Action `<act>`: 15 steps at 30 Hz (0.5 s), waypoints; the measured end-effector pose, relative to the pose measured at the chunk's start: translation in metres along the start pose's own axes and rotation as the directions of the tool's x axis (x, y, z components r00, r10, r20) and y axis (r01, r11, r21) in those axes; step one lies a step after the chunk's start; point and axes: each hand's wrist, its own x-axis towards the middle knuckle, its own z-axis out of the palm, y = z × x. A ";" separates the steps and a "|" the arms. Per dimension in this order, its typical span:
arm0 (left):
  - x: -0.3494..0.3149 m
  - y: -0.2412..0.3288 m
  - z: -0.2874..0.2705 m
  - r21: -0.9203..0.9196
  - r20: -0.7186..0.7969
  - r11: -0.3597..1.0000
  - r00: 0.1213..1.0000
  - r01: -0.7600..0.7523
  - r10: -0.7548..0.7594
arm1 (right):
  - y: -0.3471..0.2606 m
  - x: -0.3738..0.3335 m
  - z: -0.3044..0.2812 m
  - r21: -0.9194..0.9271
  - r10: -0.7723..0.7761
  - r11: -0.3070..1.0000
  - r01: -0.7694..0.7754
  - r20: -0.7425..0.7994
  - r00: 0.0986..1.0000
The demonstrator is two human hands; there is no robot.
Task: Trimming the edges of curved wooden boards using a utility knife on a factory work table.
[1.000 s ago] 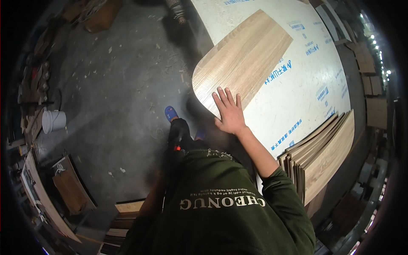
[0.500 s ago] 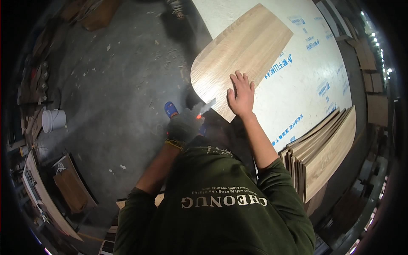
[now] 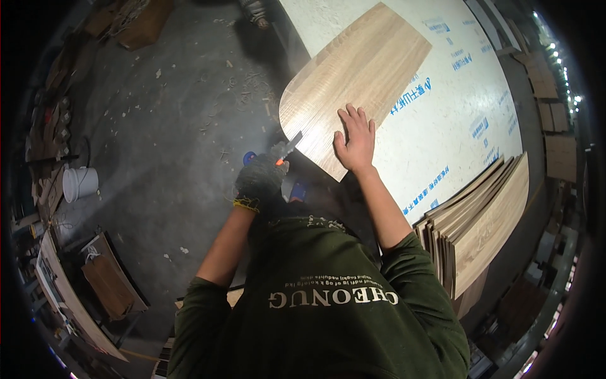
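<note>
A wood-grain panel [image 3: 356, 69] with one rounded corner lies flat and sticks out past the left edge of a white sheet-covered table [image 3: 451, 110]. My bare right hand [image 3: 356, 142] rests on it with fingers stretched out and thumb apart. In a dark glove with a yellow cuff, my left hand [image 3: 260, 175] is closed round a flat file-like tool [image 3: 293, 143] with an orange handle. Its grey blade is at the panel's near left edge, beside the rounded corner. The glove hides most of the handle, and the exact kind of tool is hard to make out.
Several wood-grain panels lean in a stack [image 3: 489, 230] at the table's near right corner. A white bucket [image 3: 79, 183] stands on the grey floor [image 3: 164, 139] at the left, where scraps are scattered. Another person's foot [image 3: 260, 18] shows at the top.
My left hand and the tool have moved up and slightly left along the panel's edge, towards the rounded corner. My right hand stays spread on the panel; the whole view has shifted slightly.
</note>
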 end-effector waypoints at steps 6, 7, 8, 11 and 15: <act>0.003 -0.003 -0.006 0.349 0.046 0.935 0.998 -0.059 0.046 | -0.001 0.000 0.001 -0.004 -0.007 1.000 0.007 -0.003 1.000; 0.012 -0.007 -0.010 0.347 0.047 0.936 0.998 -0.060 0.046 | 0.000 0.000 0.001 -0.006 -0.005 1.000 0.005 -0.002 1.000; 0.024 -0.012 -0.016 0.239 0.031 0.971 0.999 0.009 -0.017 | 0.001 0.000 0.001 -0.007 -0.006 1.000 0.006 -0.002 1.000; 0.048 -0.038 -0.021 0.016 -0.061 0.988 0.987 0.151 -0.150 | -0.015 0.004 -0.007 -0.050 0.009 0.999 -0.004 0.102 0.995; 0.051 -0.048 -0.020 -0.238 -0.050 0.919 0.941 0.314 -0.335 | -0.084 0.005 -0.014 -0.259 0.044 0.961 0.097 0.489 0.871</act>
